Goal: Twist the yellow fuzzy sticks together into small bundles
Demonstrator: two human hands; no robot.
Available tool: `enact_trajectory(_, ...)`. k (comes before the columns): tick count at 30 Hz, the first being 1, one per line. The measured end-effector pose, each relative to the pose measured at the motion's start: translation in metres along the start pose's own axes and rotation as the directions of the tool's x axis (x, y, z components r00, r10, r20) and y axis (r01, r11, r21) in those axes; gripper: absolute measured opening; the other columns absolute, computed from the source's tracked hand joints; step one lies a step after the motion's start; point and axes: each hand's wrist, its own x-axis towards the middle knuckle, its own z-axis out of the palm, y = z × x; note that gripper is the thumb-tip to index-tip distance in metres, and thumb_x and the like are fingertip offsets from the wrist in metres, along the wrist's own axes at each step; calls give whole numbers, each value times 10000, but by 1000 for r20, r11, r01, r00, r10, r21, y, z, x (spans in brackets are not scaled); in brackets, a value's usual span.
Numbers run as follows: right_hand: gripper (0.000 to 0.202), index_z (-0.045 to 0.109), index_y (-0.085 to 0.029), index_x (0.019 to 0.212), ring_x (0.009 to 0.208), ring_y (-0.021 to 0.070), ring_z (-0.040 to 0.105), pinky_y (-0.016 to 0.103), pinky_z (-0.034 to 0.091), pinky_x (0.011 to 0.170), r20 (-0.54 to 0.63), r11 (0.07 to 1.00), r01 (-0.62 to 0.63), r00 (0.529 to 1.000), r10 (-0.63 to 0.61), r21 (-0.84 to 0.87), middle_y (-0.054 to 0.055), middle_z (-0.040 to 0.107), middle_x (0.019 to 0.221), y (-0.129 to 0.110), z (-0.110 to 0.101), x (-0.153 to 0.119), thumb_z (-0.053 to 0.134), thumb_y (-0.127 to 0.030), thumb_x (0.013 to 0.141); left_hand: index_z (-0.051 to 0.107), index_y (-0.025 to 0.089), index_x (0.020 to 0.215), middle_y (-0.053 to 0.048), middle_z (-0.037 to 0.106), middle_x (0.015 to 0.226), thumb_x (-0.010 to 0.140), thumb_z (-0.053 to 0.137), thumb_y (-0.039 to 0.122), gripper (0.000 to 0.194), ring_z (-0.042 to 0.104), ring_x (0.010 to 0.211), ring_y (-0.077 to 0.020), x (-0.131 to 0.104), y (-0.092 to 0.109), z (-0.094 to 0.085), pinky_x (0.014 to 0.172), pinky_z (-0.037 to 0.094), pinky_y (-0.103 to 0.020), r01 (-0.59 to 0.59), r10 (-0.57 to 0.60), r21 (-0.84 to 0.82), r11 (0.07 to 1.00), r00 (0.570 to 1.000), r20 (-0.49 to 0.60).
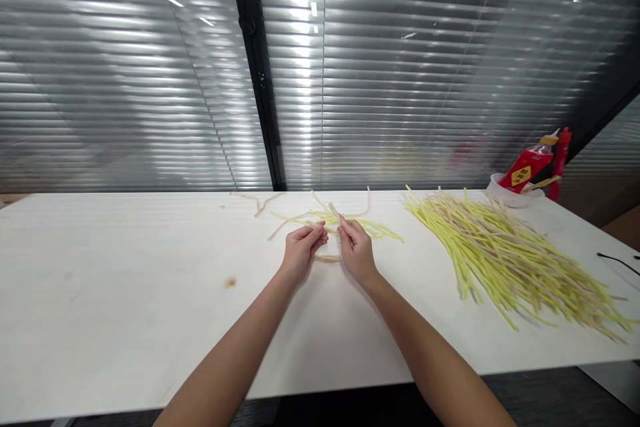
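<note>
Near the middle of the white table, my left hand and my right hand face each other a short way apart. Both have their fingers pinched on a beige fuzzy strand, part of which curves between them below the fingers. One beige end sticks up out of my right hand. Just behind the hands lie loose yellow strands mixed with beige ones. What lies inside the fingertips is mostly hidden.
A large pile of yellow and beige strands covers the right side. Behind it, a clear bowl stands by a red bottle and a red tube. A beige strand lies at the back edge, before the window blinds.
</note>
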Motion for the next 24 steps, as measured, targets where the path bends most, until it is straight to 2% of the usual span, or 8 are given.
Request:
enact_trajectory(8, 397, 525, -233, 1286, 783, 141, 562, 264, 469, 723, 105, 967, 220, 973, -207, -129, 58, 557, 902, 12, -3, 0, 389, -182, 916, 713, 109, 698, -29, 631, 645, 585, 801, 314, 250, 566, 635, -85, 2, 2, -4, 662, 475, -208, -56, 55, 114, 992, 998, 15)
enact_trajectory(14, 402, 525, -251, 1288, 682, 132, 530, 264, 468, 667, 244, 908, 326, 933, -264, -262, 61, 570, 895, 17, -4, -1, 380, -174, 922, 690, 115, 634, -34, 622, 628, 612, 778, 331, 235, 556, 627, -102, 4, 1, -7, 669, 462, -241, -87, 77, 173, 981, 995, 67)
enact_trajectory(20, 396, 532, -262, 1281, 730, 145, 547, 267, 457, 688, 310, 881, 335, 922, -233, -333, 58, 601, 889, 21, -7, 1, 410, -168, 916, 689, 125, 636, -33, 611, 606, 650, 742, 345, 226, 539, 617, -118, 7, -3, -11, 646, 445, -254, -157, 136, 270, 950, 986, 94)
enact_trajectory(24, 390, 528, -260, 1282, 763, 144, 562, 263, 457, 716, 324, 938, 259, 930, -177, -230, 41, 602, 845, 20, -6, 1, 404, -177, 922, 683, 139, 617, -25, 596, 592, 690, 704, 349, 224, 517, 615, -123, 3, -2, -10, 635, 427, -249, -263, 243, 384, 885, 965, 100)
